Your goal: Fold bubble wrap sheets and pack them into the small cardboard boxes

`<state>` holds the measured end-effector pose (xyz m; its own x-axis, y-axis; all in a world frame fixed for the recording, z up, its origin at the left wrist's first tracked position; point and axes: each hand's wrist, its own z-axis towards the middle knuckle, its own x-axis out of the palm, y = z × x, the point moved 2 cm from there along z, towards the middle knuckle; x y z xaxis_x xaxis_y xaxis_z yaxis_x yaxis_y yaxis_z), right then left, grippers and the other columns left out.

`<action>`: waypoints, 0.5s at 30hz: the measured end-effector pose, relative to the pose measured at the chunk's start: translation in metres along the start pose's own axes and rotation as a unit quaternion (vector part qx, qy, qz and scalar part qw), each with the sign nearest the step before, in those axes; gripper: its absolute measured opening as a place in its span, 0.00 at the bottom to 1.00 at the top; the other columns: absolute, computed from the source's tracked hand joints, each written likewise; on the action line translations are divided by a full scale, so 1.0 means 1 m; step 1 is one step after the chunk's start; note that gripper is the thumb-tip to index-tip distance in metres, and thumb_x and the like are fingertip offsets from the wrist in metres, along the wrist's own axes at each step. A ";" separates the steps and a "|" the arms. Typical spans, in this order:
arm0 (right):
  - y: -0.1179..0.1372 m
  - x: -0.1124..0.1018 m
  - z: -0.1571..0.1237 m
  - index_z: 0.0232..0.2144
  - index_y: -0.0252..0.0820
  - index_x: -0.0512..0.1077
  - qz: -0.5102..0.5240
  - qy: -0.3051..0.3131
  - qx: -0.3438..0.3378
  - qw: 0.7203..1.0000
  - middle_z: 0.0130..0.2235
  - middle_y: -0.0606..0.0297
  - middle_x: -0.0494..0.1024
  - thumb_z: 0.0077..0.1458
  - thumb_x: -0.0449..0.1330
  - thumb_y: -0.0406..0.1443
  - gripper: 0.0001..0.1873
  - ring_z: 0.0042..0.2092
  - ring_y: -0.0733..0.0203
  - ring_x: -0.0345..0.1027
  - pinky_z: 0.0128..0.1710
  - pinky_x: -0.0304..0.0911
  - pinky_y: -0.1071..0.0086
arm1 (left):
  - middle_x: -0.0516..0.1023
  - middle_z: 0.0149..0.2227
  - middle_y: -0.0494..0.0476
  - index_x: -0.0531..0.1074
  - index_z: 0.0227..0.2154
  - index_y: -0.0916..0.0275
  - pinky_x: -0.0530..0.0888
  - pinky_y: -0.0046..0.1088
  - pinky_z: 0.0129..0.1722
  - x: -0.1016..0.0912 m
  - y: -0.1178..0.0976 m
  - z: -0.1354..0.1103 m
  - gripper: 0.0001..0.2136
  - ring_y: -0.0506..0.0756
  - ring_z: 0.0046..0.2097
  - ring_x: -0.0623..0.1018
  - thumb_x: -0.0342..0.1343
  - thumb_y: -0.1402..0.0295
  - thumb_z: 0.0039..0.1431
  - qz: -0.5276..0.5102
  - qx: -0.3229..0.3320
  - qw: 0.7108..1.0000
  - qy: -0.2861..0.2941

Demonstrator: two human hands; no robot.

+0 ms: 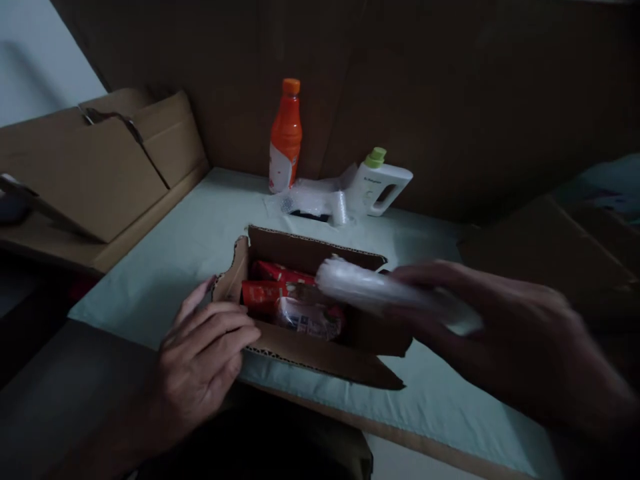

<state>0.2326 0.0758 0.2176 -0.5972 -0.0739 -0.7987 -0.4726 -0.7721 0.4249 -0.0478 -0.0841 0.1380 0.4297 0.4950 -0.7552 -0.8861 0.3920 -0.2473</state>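
An open cardboard box (325,360) stands on the pale green cloth before me. My left hand (205,350) is closed on its left front corner, thumb hidden behind the cardboard. Inside the box lie red packets (263,298) and a clear plastic packet (311,321) with small print. Over the right part of the box, my right hand (500,327) grips a bubble wrap roll (357,283), whitish and slightly blurred by motion. Its left end is above the packets.
Behind the box are an orange bottle (287,137), a white jug with a green cap (383,189) and a piece of bubble wrap (320,195) over something dark. Another cardboard box (95,173) is at the left. A brown panel (425,73) closes off the back.
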 end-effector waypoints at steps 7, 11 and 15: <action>0.028 0.054 0.049 0.43 0.43 0.76 -0.053 0.165 -0.113 0.978 0.34 0.64 0.81 0.67 0.56 0.40 0.11 0.31 0.63 0.72 0.31 0.62 0.69 | 0.83 0.41 0.55 0.74 0.48 0.59 0.69 0.52 0.63 0.000 0.003 -0.009 0.16 0.58 0.47 0.82 0.59 0.81 0.58 -0.049 -0.042 0.995 -0.081; 0.039 0.082 0.068 0.38 0.41 0.77 -0.075 0.270 -0.103 0.954 0.30 0.66 0.80 0.65 0.58 0.39 0.09 0.29 0.65 0.70 0.28 0.56 0.71 | 0.82 0.42 0.56 0.73 0.48 0.58 0.70 0.48 0.61 0.003 0.006 -0.013 0.16 0.56 0.48 0.81 0.56 0.81 0.60 -0.074 -0.048 0.993 -0.082; 0.068 0.119 0.100 0.36 0.41 0.79 -0.093 0.390 -0.103 0.910 0.29 0.66 0.79 0.64 0.59 0.38 0.10 0.26 0.64 0.69 0.25 0.53 0.71 | 0.81 0.42 0.57 0.73 0.48 0.60 0.70 0.44 0.60 0.005 0.006 -0.013 0.16 0.55 0.47 0.81 0.55 0.82 0.60 -0.087 -0.050 0.991 -0.084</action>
<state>0.0646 0.0778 0.1938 0.1610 -0.2944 -0.9420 -0.3383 -0.9131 0.2275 -0.0533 -0.0891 0.1248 0.5937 0.5524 -0.5851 -0.8047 0.4091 -0.4303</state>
